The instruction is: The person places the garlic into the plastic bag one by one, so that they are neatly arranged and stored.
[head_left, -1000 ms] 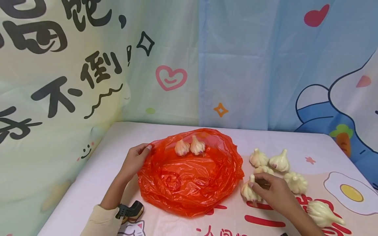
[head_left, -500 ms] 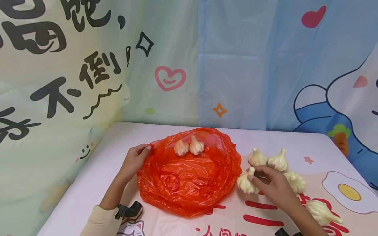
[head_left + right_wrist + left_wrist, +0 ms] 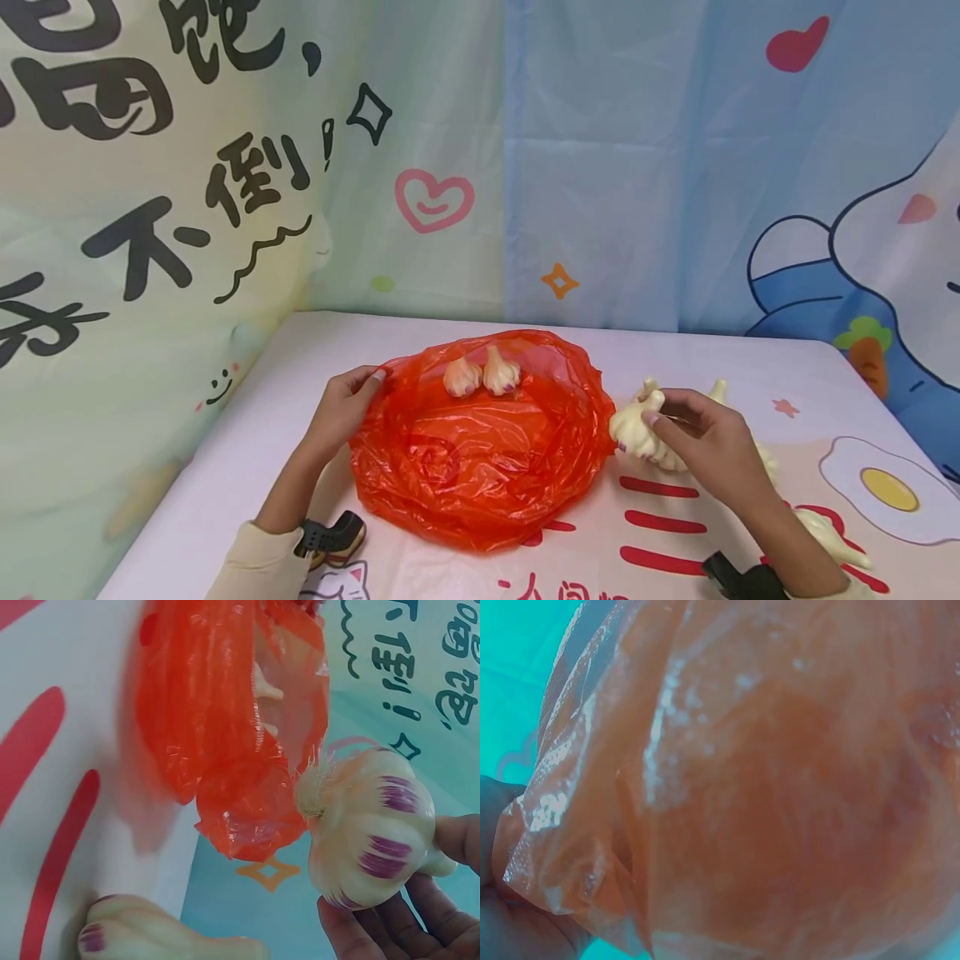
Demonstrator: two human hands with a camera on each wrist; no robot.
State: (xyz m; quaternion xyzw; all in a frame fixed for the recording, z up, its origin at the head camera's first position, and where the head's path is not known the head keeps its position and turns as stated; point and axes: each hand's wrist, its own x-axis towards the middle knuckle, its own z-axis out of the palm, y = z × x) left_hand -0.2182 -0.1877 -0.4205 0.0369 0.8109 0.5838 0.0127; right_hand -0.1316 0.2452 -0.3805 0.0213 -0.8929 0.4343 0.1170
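A red plastic bag (image 3: 480,450) lies spread with its mouth wide on the table. My left hand (image 3: 343,408) pinches its left rim between thumb and fingers; the left wrist view is filled by the thin bag wall (image 3: 780,810). Toward the bag's far side sit two garlic bulbs (image 3: 482,375). By its stem, my right hand (image 3: 716,454) holds another garlic bulb (image 3: 632,427) just right of the bag's rim. In the right wrist view this held bulb (image 3: 375,825) shows purple streaks and its root tuft, which points toward the bag.
Several more garlic bulbs lie to the right, partly hidden behind my right hand and forearm; one bulb (image 3: 828,533) is nearest the front. The printed tablecloth (image 3: 555,575) covers the table, and a patterned curtain (image 3: 600,167) hangs behind it.
My right hand has lifted the garlic bulb off the table and raised it beside the bag's right rim. The left hand keeps its hold on the bag in place.
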